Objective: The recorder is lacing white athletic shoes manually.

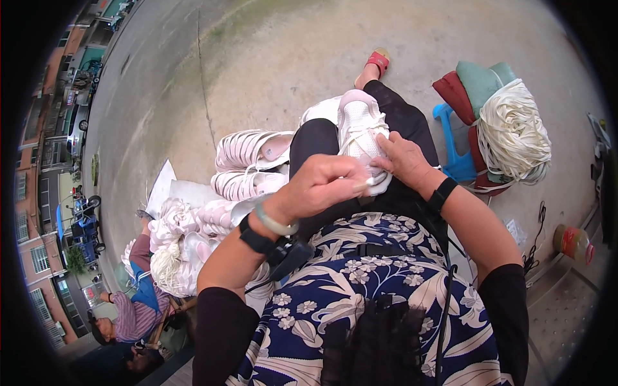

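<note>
A white and pale pink sneaker [360,125] lies across my lap, its toe pointing away from me and white lacing over its front. My left hand [325,186] is closed in a pinch beside the ankle opening, with a bit of white shoelace [367,187] showing at its fingertips. On the right side of the same sneaker, my right hand [407,159] is closed with bent fingers against the upper near the lacing. Its fingertips partly cover the laces. Behind my left knee, another white shoe [322,110] partly shows.
Stacked white and pink shoes [248,151] stand to my left, with a heap of more shoes [187,235] nearer. A bundle of white laces [515,132] rests by cushions over a blue stool [452,145]. A jar [573,244] stands far right; another person [132,315] sits at lower left.
</note>
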Action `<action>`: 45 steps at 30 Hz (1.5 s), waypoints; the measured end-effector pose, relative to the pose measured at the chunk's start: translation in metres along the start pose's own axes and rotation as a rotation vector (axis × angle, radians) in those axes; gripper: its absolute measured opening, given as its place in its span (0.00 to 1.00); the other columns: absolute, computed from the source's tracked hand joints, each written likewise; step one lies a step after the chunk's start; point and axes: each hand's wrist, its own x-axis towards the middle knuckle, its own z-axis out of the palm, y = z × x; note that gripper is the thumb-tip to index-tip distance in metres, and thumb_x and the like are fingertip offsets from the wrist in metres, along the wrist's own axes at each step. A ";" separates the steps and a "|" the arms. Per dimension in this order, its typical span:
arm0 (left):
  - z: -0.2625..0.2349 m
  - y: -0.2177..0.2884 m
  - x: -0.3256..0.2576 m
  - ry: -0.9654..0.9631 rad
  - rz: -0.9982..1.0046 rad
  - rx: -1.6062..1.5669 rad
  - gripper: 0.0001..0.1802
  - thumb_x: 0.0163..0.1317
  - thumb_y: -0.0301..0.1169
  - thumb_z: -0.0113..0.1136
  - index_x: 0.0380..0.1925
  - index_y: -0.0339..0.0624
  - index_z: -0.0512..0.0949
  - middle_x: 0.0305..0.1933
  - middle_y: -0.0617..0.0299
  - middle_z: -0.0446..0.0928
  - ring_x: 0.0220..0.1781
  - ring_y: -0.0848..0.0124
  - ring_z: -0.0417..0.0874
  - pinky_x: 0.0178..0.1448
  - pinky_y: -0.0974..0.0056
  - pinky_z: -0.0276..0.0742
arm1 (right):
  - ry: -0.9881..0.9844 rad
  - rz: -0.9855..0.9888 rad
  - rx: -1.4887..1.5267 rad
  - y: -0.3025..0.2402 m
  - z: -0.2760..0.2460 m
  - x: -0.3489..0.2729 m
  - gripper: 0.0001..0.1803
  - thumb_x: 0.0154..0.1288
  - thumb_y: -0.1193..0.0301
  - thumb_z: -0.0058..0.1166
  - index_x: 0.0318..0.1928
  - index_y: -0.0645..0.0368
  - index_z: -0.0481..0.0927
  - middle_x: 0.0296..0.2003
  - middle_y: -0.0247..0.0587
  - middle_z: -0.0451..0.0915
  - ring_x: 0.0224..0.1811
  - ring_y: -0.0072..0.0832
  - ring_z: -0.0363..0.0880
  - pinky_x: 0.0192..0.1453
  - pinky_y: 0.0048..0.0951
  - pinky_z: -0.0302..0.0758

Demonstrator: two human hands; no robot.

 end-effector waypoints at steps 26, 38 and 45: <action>-0.071 -0.020 -0.151 0.674 -0.444 -0.013 0.05 0.55 0.24 0.57 0.31 0.35 0.76 0.27 0.64 0.76 0.24 0.80 0.73 0.30 0.76 0.69 | 0.251 0.255 0.260 0.003 0.006 0.019 0.15 0.54 0.61 0.57 0.34 0.60 0.75 0.24 0.45 0.76 0.30 0.42 0.77 0.35 0.37 0.72; -0.086 -0.011 -0.146 1.069 -0.131 -0.061 0.14 0.60 0.26 0.55 0.46 0.34 0.71 0.32 0.61 0.78 0.29 0.76 0.77 0.38 0.73 0.73 | 0.401 0.222 0.649 0.021 0.021 0.056 0.09 0.56 0.67 0.51 0.31 0.60 0.80 0.24 0.42 0.78 0.26 0.32 0.76 0.33 0.28 0.71; -0.100 -0.010 -0.155 1.198 -0.113 -0.080 0.08 0.60 0.28 0.55 0.37 0.35 0.74 0.25 0.63 0.74 0.20 0.79 0.69 0.28 0.75 0.66 | -0.004 0.517 1.217 0.013 -0.005 0.058 0.10 0.57 0.66 0.54 0.24 0.59 0.77 0.21 0.28 0.72 0.22 0.15 0.65 0.26 0.19 0.61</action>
